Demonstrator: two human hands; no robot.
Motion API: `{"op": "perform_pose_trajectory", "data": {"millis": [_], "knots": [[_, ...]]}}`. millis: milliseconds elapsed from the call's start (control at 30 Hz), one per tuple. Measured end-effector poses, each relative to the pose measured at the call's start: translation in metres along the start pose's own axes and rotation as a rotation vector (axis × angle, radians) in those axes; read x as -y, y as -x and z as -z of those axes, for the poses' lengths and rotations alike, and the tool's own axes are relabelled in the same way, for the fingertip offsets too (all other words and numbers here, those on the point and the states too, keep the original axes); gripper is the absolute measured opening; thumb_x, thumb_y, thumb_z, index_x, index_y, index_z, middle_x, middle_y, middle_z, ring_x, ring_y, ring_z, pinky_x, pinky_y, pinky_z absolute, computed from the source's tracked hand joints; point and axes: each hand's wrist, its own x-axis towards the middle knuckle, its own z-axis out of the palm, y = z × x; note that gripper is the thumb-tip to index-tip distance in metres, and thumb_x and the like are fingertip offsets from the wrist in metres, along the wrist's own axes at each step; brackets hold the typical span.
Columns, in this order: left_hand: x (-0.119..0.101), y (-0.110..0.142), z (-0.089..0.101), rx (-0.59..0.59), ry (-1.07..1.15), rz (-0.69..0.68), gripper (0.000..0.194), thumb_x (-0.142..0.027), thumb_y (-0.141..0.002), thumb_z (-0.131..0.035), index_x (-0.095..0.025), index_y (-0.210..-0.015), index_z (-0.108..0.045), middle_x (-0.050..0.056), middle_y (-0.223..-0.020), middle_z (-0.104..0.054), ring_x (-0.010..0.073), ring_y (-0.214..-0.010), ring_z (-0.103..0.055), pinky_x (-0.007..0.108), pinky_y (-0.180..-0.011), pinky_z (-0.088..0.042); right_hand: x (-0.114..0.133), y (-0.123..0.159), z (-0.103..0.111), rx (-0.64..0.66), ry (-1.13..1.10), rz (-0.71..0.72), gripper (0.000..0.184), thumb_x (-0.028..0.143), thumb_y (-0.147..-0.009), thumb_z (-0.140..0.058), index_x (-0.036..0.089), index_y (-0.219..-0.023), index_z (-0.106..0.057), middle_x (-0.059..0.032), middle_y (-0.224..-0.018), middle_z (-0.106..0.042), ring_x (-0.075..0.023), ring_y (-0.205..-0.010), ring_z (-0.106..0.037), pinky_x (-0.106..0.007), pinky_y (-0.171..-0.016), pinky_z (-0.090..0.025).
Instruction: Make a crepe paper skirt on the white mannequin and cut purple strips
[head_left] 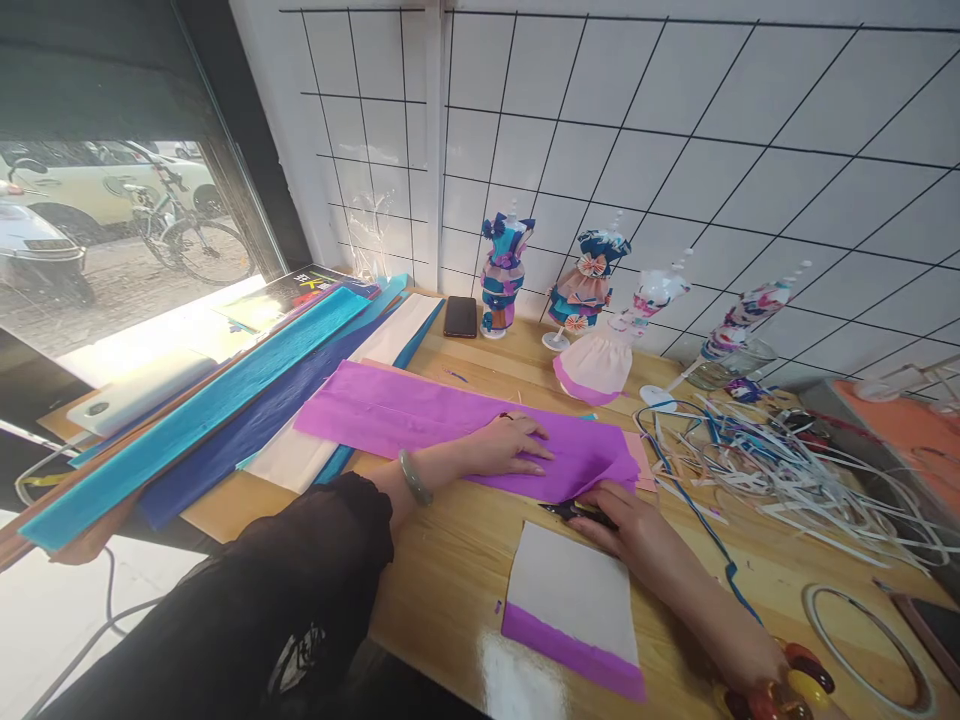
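A long purple sheet [375, 400], thin like crepe paper, lies across the table over a pale peach one that shows at its right end. My left hand [514, 445] rests flat on the sheet, fingers spread, with a jade-green bangle at the wrist. At the sheet's near right edge, my right hand [611, 515] is closed around dark-handled scissors [574, 512], mostly hidden under the fingers and the sheet's edge. Just below lies a cut white piece [570, 570] with a purple strip along its near edge.
Long blue, navy and white sheets [225, 400] lie at the left. A phone [460, 317] and several small dressed mannequins, one in a pink-white skirt [596, 360], stand by the wall. Paper strips [780, 460] are heaped at the right, near a ring of tape [817, 610].
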Motion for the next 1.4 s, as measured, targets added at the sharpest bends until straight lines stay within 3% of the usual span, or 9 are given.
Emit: {"op": "perform_pose_trajectory", "data": {"millis": [300,500,1033,1400], "knots": [[0.0,0.0,0.0,0.003,0.024,0.013,0.034,-0.046,-0.084,-0.051,-0.029,-0.112,-0.063,0.005,-0.125,-0.052,0.0191,-0.115,-0.046,0.032,-0.098,-0.031,-0.003,0.0,-0.005,-0.049,-0.013,0.051,0.019,0.034,-0.089,-0.048,0.018,-0.091,-0.058,-0.0075,-0.087,-0.063,-0.0181,-0.08,-0.061,-0.031,-0.07,-0.049],[0.0,0.0,-0.001,0.011,0.013,0.018,0.033,-0.045,-0.084,-0.051,-0.029,-0.111,-0.063,0.004,-0.126,-0.052,0.0191,-0.115,-0.046,0.033,-0.098,-0.031,-0.002,0.002,-0.005,-0.039,-0.014,0.026,0.021,0.034,-0.09,-0.047,0.017,-0.087,-0.059,-0.0063,-0.08,-0.062,-0.0172,-0.072,-0.06,-0.03,-0.065,-0.048],[-0.001,0.0,0.001,0.018,0.01,0.017,0.035,-0.044,-0.084,-0.052,-0.029,-0.114,-0.062,0.004,-0.127,-0.051,0.0194,-0.117,-0.045,0.033,-0.099,-0.031,0.009,-0.013,-0.008,-0.043,-0.028,0.031,0.02,0.037,-0.088,-0.05,0.019,-0.089,-0.06,-0.0069,-0.082,-0.065,-0.0181,-0.074,-0.063,-0.031,-0.067,-0.05],[-0.002,0.0,0.002,0.026,0.014,0.02,0.035,-0.045,-0.084,-0.051,-0.029,-0.113,-0.062,0.005,-0.125,-0.052,0.0197,-0.117,-0.045,0.033,-0.098,-0.031,0.005,-0.006,-0.011,-0.069,0.009,0.027,0.022,0.039,-0.088,-0.049,0.02,-0.086,-0.06,-0.005,-0.078,-0.064,-0.0164,-0.07,-0.062,-0.028,-0.062,-0.048]]}}
